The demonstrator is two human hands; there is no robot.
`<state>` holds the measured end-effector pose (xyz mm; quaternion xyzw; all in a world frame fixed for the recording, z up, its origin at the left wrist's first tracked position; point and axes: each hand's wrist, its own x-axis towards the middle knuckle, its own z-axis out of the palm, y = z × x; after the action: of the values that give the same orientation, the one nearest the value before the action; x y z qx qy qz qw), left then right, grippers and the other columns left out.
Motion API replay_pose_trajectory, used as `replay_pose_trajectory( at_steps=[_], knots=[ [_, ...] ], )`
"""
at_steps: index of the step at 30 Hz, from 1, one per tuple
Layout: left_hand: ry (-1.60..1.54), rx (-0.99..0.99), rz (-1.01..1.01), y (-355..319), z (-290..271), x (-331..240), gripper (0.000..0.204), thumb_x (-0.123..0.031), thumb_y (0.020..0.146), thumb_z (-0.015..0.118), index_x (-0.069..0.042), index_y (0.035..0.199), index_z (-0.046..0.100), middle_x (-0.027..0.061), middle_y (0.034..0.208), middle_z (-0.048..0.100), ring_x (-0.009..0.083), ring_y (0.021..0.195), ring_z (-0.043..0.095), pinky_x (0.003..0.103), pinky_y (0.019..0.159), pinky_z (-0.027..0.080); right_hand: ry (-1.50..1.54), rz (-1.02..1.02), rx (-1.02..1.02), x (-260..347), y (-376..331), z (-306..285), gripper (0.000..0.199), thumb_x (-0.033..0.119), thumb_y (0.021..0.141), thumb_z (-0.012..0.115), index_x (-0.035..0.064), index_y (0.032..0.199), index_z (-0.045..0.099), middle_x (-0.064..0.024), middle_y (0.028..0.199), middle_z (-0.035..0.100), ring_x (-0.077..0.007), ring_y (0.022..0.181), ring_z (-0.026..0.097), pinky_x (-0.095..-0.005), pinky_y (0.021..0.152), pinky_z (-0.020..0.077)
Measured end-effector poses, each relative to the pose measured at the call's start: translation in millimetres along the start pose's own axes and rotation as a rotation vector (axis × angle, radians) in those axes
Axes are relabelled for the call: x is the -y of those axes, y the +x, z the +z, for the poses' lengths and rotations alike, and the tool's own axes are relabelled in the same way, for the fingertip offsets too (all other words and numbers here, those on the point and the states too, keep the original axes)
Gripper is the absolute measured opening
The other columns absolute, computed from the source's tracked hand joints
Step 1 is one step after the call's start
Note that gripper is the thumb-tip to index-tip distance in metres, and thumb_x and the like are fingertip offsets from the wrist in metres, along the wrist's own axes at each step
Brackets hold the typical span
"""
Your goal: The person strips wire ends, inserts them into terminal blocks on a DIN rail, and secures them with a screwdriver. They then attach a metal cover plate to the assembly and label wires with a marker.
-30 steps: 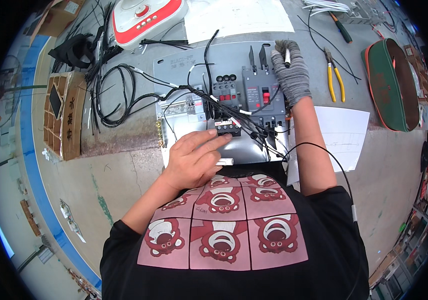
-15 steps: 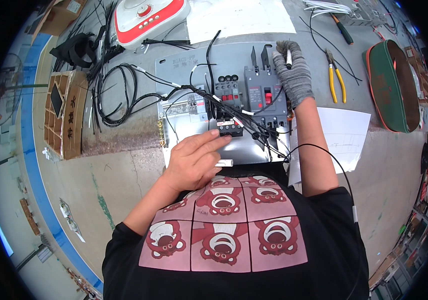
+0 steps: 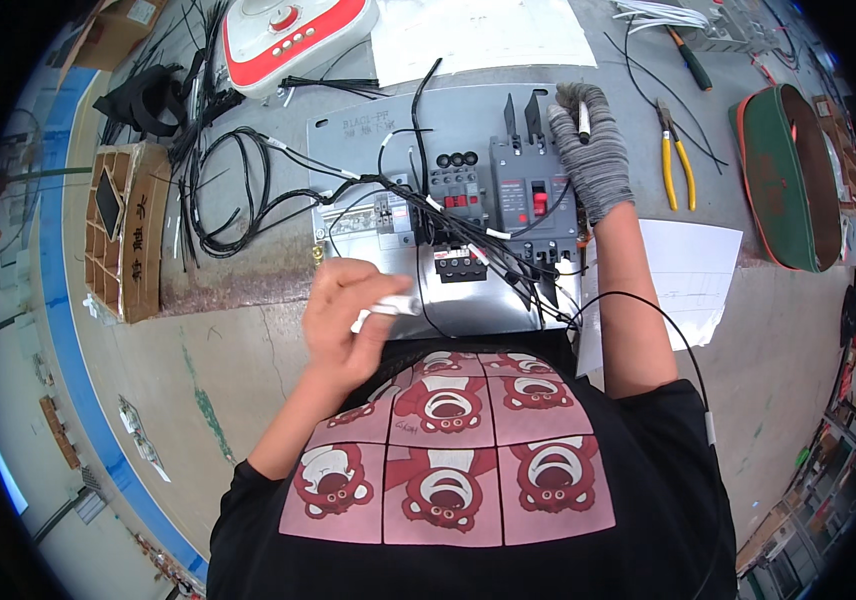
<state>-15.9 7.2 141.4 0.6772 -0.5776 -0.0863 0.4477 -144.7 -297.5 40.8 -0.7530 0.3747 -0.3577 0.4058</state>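
Note:
My bare left hand (image 3: 340, 318) is raised in front of the lower left part of a metal mounting plate (image 3: 488, 310), fingers closed round a short white cylinder (image 3: 393, 306), slightly blurred. My gloved right hand (image 3: 593, 145), in grey knit, grips a white and black marker pen (image 3: 583, 122) beside the plate's upper right edge. Next to it sits a large grey circuit breaker (image 3: 523, 180) with a red switch. A smaller breaker unit (image 3: 456, 195), a black terminal block (image 3: 460, 263) and a bundle of black wires (image 3: 378, 180) are on the plate.
Yellow-handled pliers (image 3: 676, 165) and a green pouch (image 3: 783, 180) lie to the right, near a white paper sheet (image 3: 693, 265). A wooden compartment box (image 3: 126, 235) stands left. Behind are a red and white appliance (image 3: 293, 40) and a screwdriver (image 3: 691, 60).
My left hand has drawn back from the terminal block and moved left, lifting the white cylinder with it. My right hand has stayed almost in place with the marker pen.

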Motion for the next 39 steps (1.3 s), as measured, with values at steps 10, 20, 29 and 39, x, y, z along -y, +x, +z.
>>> replay_pose_trajectory(
  at_steps=[10,20,29,39],
  knots=[
    [-1.741,0.224,-0.163,43,-42,-79,0.007,-0.011,0.099,0.047,-0.006,0.101,0.043,0.0212,0.076,0.06,0.0231,0.055,0.059,0.031,0.043,0.048,-0.002,-0.004,0.003,0,1,1,0.028,0.018,0.087,0.065,0.0064,0.113,0.059,-0.0126,0.106,0.068,-0.0225,0.099,0.066,-0.0336,0.089,0.0498],
    [-1.327,-0.168,0.456,67,-4,-132,0.011,-0.002,0.083,0.056,-0.008,0.08,0.048,0.0038,0.064,0.049,0.0106,0.045,0.033,0.025,0.04,0.026,-0.095,0.029,0.034,13,0,-6,0.027,0.019,0.089,0.064,0.0079,0.114,0.059,-0.012,0.105,0.068,-0.0225,0.1,0.065,-0.0336,0.09,0.049],
    [-1.215,-0.233,0.517,71,-8,-130,0.017,-0.003,0.081,0.057,-0.008,0.077,0.041,0.0028,0.059,0.047,0.0105,0.042,0.033,0.026,0.036,0.029,0.016,-0.004,0.068,0,2,-16,0.025,0.019,0.093,0.064,0.0069,0.115,0.06,-0.0069,0.109,0.067,-0.0127,0.1,0.06,-0.0279,0.09,0.0476],
    [-0.771,-0.14,-0.294,-10,-12,-40,0.018,-0.022,0.099,0.048,-0.008,0.093,0.039,0.0188,0.095,0.062,0.0161,0.067,0.053,0.029,0.063,0.047,0.343,-0.238,0.401,118,-56,-60,0.031,0.014,0.084,0.071,0.0035,0.11,0.06,-0.0109,0.104,0.067,-0.0223,0.098,0.065,-0.0307,0.088,0.05]
  ],
)
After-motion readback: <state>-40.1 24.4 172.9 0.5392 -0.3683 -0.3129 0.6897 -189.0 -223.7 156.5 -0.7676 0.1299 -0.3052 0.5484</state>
